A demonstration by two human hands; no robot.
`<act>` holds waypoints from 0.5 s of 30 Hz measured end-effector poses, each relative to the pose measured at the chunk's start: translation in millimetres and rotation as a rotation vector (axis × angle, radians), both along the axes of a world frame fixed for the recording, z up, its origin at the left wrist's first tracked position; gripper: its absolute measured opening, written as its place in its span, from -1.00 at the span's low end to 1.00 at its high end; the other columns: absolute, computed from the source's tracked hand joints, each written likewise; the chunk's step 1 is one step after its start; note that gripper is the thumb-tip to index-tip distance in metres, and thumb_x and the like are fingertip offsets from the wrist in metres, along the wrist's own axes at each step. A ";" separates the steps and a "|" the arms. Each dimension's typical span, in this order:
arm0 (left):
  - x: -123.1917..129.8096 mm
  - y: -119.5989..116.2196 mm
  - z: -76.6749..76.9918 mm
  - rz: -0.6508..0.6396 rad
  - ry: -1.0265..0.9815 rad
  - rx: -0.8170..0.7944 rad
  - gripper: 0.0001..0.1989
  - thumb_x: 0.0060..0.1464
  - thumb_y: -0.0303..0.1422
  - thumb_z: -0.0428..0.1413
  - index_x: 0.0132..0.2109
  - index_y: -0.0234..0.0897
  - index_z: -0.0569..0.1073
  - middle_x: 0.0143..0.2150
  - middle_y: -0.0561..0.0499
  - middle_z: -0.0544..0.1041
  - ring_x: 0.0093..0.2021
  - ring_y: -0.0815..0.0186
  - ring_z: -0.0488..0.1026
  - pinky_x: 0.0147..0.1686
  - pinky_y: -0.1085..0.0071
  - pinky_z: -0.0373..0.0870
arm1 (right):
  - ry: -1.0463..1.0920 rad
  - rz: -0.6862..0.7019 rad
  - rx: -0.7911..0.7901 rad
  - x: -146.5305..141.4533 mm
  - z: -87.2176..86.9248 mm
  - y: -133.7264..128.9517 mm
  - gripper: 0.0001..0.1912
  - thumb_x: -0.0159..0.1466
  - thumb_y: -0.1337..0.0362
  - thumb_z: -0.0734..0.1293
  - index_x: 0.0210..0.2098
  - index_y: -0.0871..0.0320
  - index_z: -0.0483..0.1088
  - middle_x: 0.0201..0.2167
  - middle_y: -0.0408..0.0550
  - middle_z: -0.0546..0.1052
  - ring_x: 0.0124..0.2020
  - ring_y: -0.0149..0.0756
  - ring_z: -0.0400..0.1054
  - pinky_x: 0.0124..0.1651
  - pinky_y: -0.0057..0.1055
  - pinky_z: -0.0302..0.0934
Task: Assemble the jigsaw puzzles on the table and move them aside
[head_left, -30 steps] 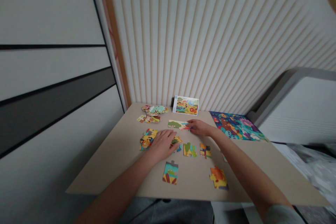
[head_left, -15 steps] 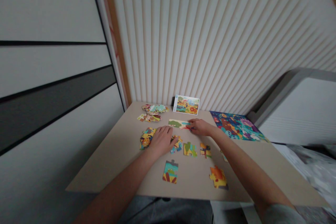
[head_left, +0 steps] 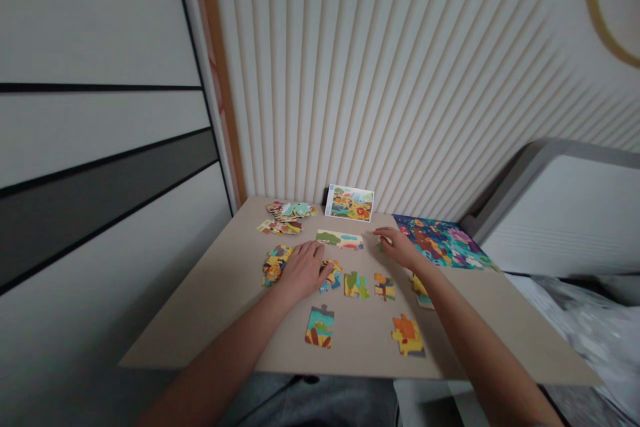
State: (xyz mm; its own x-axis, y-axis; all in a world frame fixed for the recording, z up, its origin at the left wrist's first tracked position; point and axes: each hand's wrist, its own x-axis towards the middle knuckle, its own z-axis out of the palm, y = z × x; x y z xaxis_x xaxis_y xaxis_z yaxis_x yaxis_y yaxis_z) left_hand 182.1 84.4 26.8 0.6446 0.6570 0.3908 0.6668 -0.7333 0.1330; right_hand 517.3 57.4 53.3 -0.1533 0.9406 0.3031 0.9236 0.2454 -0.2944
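Note:
My left hand point(head_left: 303, 270) lies flat, fingers stretched, between a yellow pile of puzzle pieces point(head_left: 276, 263) and several blue-and-orange pieces point(head_left: 331, 277), partly covering both. Beyond it is a joined strip of puzzle pieces point(head_left: 340, 240) with a green tree and a pale top edge. To the right of the strip, my right hand point(head_left: 396, 247) has its fingers bent on a puzzle piece point(head_left: 380, 245), of which only a small green part shows. Nearer to me lie a green cactus piece point(head_left: 355, 285), an orange-and-yellow piece point(head_left: 385, 287) and a frog piece point(head_left: 320, 327).
A picture card point(head_left: 350, 203) leans at the back against the pleated wall. More pieces point(head_left: 290, 210) are heaped at the back left. At the right lies a dark blue picture point(head_left: 445, 242). An orange piece point(head_left: 407, 335) and partly hidden pieces point(head_left: 421, 291) are near my right forearm.
My right hand has moved off the strip's right end to the right, uncovering that end. The left hand stays in place. The view has shifted slightly.

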 end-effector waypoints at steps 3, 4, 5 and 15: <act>0.9 1.9 -3.0 0.021 0.006 -0.003 -0.45 0.35 -0.08 -0.07 0.29 -0.36 0.31 0.32 -0.29 0.36 0.33 0.02 0.24 0.29 0.09 0.10 | -0.068 -0.019 -0.086 21.1 -9.3 -24.5 -0.56 0.32 0.35 0.20 0.14 0.11 0.50 0.17 0.06 0.51 0.16 -0.10 0.42 0.26 -0.16 0.25; 1.0 2.8 -4.1 0.024 0.012 -0.011 -0.44 0.35 -0.07 -0.08 0.30 -0.36 0.31 0.32 -0.29 0.36 0.34 0.01 0.24 0.30 0.08 0.08 | -0.087 -0.007 -0.116 26.2 -12.4 -31.2 -0.56 0.33 0.34 0.21 0.15 0.10 0.49 0.21 0.04 0.49 0.19 -0.11 0.40 0.27 -0.17 0.23; 0.9 3.8 -5.2 0.025 0.019 -0.018 -0.43 0.35 -0.06 -0.09 0.31 -0.36 0.31 0.32 -0.29 0.36 0.34 0.01 0.24 0.31 0.06 0.07 | -0.096 0.000 -0.137 30.3 -15.2 -36.8 -0.56 0.34 0.33 0.21 0.16 0.09 0.48 0.23 0.03 0.47 0.21 -0.12 0.39 0.29 -0.17 0.22; -7.8 9.3 -4.9 0.023 0.056 -0.068 -0.45 0.37 -0.08 -0.12 0.31 -0.33 0.31 0.32 -0.24 0.39 0.33 0.04 0.28 0.31 0.03 0.08 | -0.023 -0.043 -0.080 33.9 -7.5 -46.3 -0.58 0.34 0.37 0.19 0.11 0.09 0.51 0.21 0.02 0.49 0.20 -0.15 0.40 0.28 -0.20 0.23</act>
State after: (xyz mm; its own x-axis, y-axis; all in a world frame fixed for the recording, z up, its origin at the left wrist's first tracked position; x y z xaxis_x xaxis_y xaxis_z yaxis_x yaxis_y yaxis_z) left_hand 174.2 93.8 22.0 0.6489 0.6954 0.3088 0.6909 -0.7086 0.1437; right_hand 551.3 11.1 45.8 -0.1187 0.9674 0.2235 0.9395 0.1822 -0.2899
